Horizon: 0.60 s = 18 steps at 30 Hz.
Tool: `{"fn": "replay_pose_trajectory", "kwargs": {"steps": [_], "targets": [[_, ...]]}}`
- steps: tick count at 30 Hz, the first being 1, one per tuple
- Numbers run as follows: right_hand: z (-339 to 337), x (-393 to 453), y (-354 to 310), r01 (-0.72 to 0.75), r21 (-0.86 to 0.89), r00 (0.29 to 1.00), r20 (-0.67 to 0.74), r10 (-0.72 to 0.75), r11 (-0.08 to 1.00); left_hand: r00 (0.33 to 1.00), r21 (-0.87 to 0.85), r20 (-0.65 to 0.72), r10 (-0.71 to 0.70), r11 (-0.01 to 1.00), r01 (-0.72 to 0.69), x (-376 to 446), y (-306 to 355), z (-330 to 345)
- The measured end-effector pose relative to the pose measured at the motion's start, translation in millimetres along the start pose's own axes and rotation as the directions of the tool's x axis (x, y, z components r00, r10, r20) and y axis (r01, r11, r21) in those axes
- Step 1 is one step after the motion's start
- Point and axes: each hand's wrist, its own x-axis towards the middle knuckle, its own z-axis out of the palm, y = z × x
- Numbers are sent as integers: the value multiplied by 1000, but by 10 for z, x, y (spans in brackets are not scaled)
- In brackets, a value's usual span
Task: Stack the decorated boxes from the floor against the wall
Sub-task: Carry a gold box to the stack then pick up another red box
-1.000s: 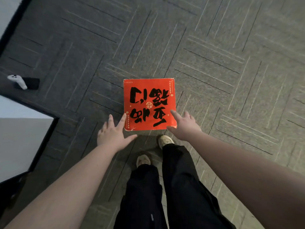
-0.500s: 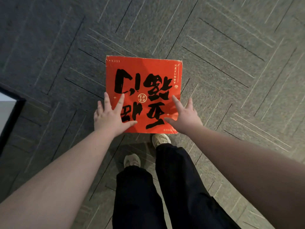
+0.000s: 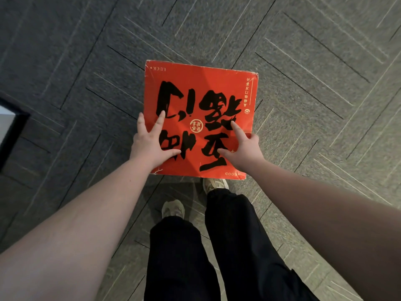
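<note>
On carpet [image 3: 303, 61], red box [image 3: 201, 88] w/ "LUCK", "GOOD"; left hand [image 3: 149, 144], right hand [image 3: 245, 148] splayed flat.

Both arms stretched fwd toward 12 o'clock; left hand [image 3: 149, 144] & right hand [image 3: 244, 148] spread, fingers straight.

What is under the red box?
Grey carpet shows all round the red box, which appears to lie on it. Anything directly beneath is covered.
</note>
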Motion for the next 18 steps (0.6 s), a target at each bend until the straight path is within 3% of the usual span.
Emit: {"fn": "replay_pose_trajectory", "kwargs": {"steps": [9,18], "targets": [[-302,-459,-352,74,-177,991,-94,-92,981,998,-112,-34,-56,992,52,-496,-37,-397],[-878,-1597,-1290,275,-237,947,-102,-305,932,971,-225,-208,-122,972,74,-1562,-133,-1626]]}}
